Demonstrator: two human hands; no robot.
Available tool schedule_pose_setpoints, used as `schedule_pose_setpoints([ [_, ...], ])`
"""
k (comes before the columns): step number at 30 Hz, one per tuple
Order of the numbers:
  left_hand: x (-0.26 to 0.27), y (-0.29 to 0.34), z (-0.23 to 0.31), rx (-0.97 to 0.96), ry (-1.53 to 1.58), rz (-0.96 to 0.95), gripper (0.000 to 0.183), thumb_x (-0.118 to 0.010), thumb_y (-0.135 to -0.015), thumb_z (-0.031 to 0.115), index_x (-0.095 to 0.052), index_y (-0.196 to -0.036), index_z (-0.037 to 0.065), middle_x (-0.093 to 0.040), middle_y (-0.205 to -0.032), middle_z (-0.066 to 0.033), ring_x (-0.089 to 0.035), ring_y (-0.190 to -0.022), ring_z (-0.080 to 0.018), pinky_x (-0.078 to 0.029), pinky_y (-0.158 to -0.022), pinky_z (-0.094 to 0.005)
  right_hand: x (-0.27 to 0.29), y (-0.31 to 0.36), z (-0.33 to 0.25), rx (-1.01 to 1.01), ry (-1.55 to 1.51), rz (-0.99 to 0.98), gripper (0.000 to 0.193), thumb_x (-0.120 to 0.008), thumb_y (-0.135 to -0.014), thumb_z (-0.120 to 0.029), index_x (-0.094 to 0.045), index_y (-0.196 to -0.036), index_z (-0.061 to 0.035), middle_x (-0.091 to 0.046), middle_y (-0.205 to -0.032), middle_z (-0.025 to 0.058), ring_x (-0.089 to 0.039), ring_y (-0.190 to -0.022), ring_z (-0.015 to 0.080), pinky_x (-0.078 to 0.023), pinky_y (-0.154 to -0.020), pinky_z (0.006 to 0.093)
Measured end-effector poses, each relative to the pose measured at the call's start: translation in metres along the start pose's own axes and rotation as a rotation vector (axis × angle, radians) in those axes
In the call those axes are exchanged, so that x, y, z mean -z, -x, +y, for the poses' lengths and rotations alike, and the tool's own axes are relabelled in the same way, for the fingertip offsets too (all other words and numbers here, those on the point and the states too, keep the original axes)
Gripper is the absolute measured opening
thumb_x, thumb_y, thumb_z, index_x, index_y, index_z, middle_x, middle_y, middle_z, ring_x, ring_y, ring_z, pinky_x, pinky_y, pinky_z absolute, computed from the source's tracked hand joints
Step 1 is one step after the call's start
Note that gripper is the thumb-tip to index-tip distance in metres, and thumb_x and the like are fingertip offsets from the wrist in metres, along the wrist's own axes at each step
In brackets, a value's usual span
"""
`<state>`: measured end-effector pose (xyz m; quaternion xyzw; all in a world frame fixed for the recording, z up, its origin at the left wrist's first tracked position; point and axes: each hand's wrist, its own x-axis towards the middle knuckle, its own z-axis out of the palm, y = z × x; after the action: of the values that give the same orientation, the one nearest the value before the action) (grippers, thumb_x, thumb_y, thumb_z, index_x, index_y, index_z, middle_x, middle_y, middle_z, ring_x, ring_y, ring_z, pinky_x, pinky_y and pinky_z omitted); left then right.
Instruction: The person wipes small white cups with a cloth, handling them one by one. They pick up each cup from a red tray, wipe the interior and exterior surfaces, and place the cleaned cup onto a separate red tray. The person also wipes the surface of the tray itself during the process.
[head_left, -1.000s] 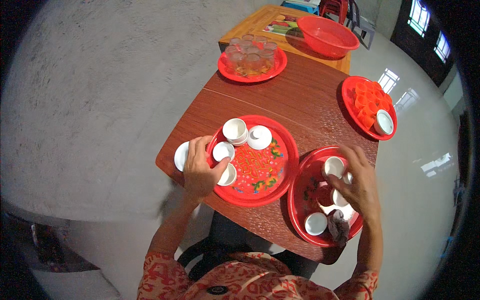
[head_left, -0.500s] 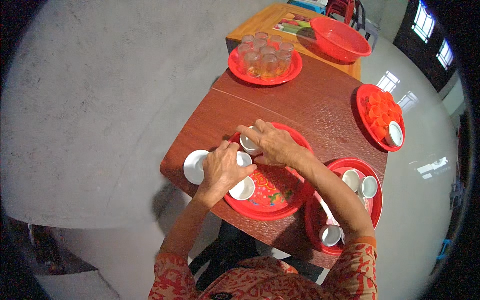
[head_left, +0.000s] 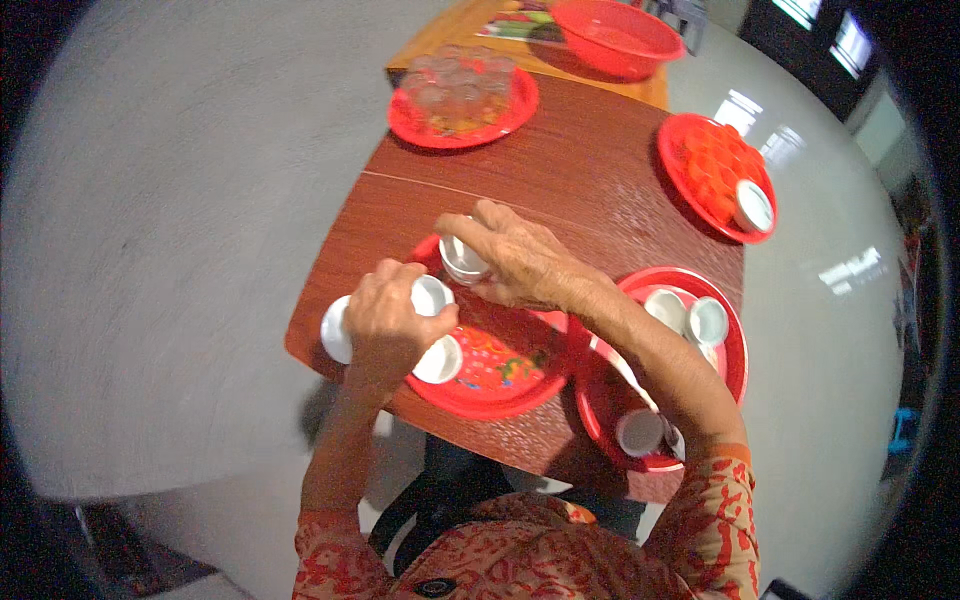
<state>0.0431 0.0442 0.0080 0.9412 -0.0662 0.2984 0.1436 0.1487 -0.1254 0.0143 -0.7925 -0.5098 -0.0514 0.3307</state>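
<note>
Work looks part-done: R hand (head_left: 512,262) clamps white cup (head_left: 465,262) at back-left of floral tray (head_left: 490,408), L hand (head_left: 385,315) round 2nd cup (head_left: 431,297) (grip unclear), other cups (head_left: 664,312), prob. undone, right of tray.

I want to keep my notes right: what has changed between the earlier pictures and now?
The right hand moved left from above the near right tray to the flowered tray and now grasps a white cup. The left hand stays by the nearer cups; the glasses and orange cups stay put.

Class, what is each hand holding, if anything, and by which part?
The right hand holds a white cup near its rim; the left hand curls around another cup, its grip unclear.
</note>
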Motion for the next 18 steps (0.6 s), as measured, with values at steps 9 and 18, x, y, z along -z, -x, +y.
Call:
schedule_pose_setpoints([
  [9, -0.002, -0.005, 0.121, -0.122, 0.422, -0.219, 0.046, -0.074, -0.064, 0.009, -0.061, -0.107, -0.001, -0.057, -0.097, -0.0143, -0.058, -0.093, -0.0303, -0.048, -0.081, -0.0383, 0.11, 0.14, -0.054, -0.332, 0.243, -0.018, 0.065, -0.077, -0.065, -0.013, -0.048, -0.123, -0.0155, -0.051, -0.097, 0.0117, -0.054, -0.094, 0.0325, -0.047, -0.075, 0.0419],
  [18, -0.042, 0.015, 0.161, -0.179, 0.436, -0.398, 0.056, -0.073, -0.063, 0.008, -0.053, -0.114, -0.001, -0.051, -0.105, -0.0156, -0.053, -0.097, -0.0334, -0.048, -0.083, -0.0418, 0.095, 0.201, -0.063, -0.336, 0.338, 0.082, 0.076, -0.08, -0.056, -0.014, -0.049, -0.125, -0.0196, -0.053, -0.1, 0.0086, -0.054, -0.094, 0.0296, -0.041, -0.075, 0.0435],
])
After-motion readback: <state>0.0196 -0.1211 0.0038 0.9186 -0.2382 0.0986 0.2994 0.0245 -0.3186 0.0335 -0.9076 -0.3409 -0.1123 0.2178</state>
